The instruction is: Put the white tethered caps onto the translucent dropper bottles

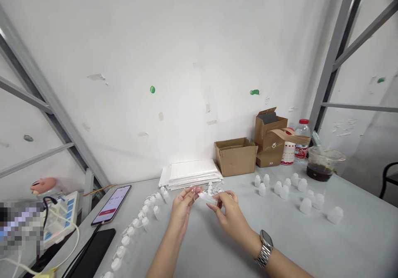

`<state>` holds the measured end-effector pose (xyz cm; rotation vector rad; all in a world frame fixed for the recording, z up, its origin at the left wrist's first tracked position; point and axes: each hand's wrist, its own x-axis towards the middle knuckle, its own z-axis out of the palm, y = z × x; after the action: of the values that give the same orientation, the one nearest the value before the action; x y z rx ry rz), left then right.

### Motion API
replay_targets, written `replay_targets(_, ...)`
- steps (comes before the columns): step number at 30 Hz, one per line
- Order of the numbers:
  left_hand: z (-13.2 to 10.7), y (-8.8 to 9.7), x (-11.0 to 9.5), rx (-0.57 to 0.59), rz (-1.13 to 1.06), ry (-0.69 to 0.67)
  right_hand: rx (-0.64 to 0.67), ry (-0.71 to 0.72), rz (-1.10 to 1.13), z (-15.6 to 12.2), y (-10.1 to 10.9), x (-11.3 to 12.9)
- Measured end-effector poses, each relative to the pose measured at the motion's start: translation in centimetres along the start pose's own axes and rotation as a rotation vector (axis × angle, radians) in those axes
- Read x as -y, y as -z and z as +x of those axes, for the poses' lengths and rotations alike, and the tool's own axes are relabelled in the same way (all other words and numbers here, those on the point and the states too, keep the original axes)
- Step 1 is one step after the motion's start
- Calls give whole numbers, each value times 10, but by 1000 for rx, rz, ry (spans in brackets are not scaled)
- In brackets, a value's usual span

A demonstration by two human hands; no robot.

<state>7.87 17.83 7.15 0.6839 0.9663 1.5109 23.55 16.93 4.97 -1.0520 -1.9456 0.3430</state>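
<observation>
A small translucent white plastic bottle lies tilted sideways between my hands above the grey table. My right hand, with a watch on the wrist, is closed round the bottle's base end. At its other end, my left hand pinches a small white cap with a thin strap, partly hidden by the fingers. Just behind the hands is a pile of loose white caps. To the left runs a curved row of capped bottles. On the right stand several bottles without visible caps.
A stack of white sheets lies against the wall, beside an open cardboard box and a brown paper bag. A plastic bowl of dark liquid stands at far right. A phone and a power strip are at left.
</observation>
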Motion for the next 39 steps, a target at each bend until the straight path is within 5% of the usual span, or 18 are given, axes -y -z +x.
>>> replay_targets(6, 1, 1, -5, 16, -88, 99, -19, 29, 1, 1, 1, -1)
replay_targets(39, 1, 2, -4, 3, -144, 172, -11, 40, -19, 1, 3, 2)
